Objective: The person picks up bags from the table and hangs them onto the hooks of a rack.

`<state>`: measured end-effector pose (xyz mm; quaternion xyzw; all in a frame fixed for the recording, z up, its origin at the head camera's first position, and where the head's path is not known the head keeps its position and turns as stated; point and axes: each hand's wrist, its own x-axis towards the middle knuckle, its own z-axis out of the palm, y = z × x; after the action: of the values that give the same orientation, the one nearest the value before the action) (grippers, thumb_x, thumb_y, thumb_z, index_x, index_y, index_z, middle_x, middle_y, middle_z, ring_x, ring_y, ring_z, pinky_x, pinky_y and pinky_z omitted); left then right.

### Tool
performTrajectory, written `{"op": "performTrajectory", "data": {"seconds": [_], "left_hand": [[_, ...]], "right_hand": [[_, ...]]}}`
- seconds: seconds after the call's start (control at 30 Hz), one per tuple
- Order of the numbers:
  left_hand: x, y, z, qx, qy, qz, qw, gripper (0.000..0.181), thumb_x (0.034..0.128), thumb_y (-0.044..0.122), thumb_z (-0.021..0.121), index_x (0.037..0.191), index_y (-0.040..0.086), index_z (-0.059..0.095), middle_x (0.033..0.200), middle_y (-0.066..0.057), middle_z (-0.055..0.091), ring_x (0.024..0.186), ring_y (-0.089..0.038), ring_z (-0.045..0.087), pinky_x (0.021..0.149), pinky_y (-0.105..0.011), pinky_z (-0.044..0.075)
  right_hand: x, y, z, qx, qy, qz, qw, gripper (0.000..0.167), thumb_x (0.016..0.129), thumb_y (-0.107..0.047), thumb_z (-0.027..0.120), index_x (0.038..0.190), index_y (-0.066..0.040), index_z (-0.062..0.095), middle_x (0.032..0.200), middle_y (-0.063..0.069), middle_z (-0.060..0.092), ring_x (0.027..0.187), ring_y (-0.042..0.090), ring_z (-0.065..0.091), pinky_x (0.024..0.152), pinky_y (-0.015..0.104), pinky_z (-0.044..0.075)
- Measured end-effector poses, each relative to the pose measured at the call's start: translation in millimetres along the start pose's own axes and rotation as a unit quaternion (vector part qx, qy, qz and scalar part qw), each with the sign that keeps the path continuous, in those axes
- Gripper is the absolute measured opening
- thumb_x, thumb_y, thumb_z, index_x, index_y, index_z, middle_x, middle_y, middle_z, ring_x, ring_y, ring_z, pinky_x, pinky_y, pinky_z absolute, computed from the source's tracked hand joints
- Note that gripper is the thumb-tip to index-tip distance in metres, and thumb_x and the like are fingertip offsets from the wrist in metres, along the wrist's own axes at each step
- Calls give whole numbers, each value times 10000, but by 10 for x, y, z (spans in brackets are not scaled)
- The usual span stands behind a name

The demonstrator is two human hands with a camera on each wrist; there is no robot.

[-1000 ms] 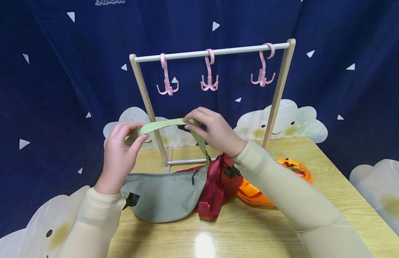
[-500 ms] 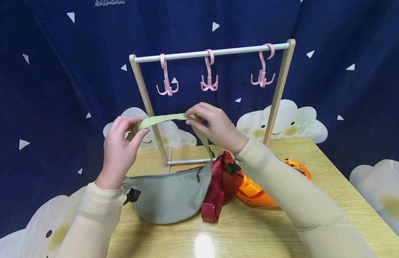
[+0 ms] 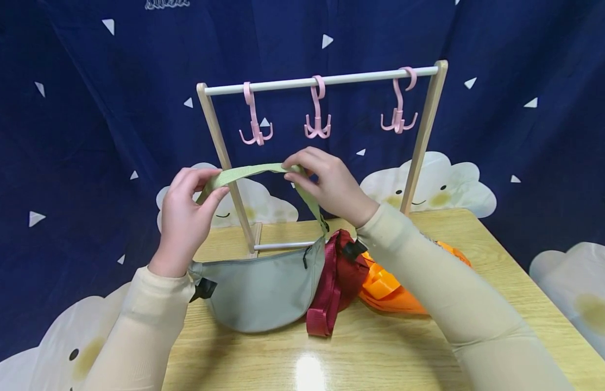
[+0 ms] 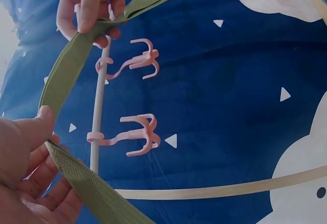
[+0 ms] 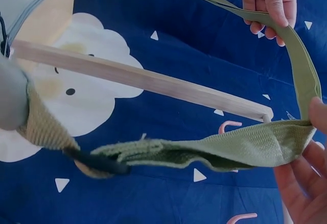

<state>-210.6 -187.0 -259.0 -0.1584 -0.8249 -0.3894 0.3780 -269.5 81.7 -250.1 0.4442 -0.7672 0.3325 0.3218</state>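
A grey-green crossbody bag [image 3: 265,293] hangs upright from its light green strap [image 3: 253,170]. My left hand [image 3: 185,212] pinches the strap's left part between thumb and fingers. With thumb and fingertips, my right hand [image 3: 332,187] pinches it farther right. Between both hands the strap forms a raised arch, below the pink hooks [image 3: 317,122]. In the left wrist view, the strap [image 4: 66,70] runs from one hand to the other. The right wrist view shows a dark buckle [image 5: 99,161] on the strap. Whether the bag's bottom touches the table cannot be told.
Behind stands a rack with wooden posts [image 3: 422,141] and a white rail [image 3: 361,77] carrying three pink hooks. A dark red bag [image 3: 348,282] with its strap and an orange bag [image 3: 385,288] lie on the wooden table [image 3: 263,364], the latter partly behind the right sleeve.
Both hands have risen steadily, lifting the strap toward the rack's hooks. The grey-green bag has shifted slightly right and up with it. The red and orange bags have stayed on the table.
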Motion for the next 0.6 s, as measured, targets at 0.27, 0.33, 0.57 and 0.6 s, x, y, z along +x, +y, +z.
{"op": "performTrajectory", "data": {"seconds": [0.27, 0.33, 0.57, 0.6], "left_hand": [[77, 4, 55, 5, -65, -129, 9999, 285, 915, 74, 777, 1179, -8, 708, 1123, -145, 651, 989, -189, 596, 876, -131, 442], [95, 3, 72, -13, -91, -215, 9997, 284, 925, 88, 770, 1188, -1, 707, 1122, -136, 649, 994, -186, 596, 883, -140, 444], [173, -15, 145, -193, -45, -400, 9990, 296, 932, 97, 766, 1208, 12, 706, 1114, -130, 644, 967, -134, 582, 875, -146, 460], [187, -17, 157, -217, -28, -431, 9988, 296, 933, 103, 765, 1210, 16, 707, 1113, -128, 644, 959, -125, 577, 866, -144, 462]], "right_hand": [[39, 37, -23, -104, 44, 74, 9999, 159, 979, -135, 711, 1121, -65, 710, 1020, 54, 677, 852, 160, 585, 778, 340, 545], [48, 51, -23, -119, 74, 94, 9999, 160, 979, -135, 711, 1122, -63, 710, 1014, 57, 670, 845, 162, 570, 768, 331, 528], [90, 66, -28, -171, 114, 223, 9995, 163, 986, -158, 704, 1124, -71, 710, 975, 51, 642, 829, 163, 539, 757, 280, 463], [97, 67, -28, -180, 111, 253, 9995, 165, 989, -164, 702, 1125, -72, 709, 967, 51, 639, 829, 165, 537, 758, 282, 462]]}}
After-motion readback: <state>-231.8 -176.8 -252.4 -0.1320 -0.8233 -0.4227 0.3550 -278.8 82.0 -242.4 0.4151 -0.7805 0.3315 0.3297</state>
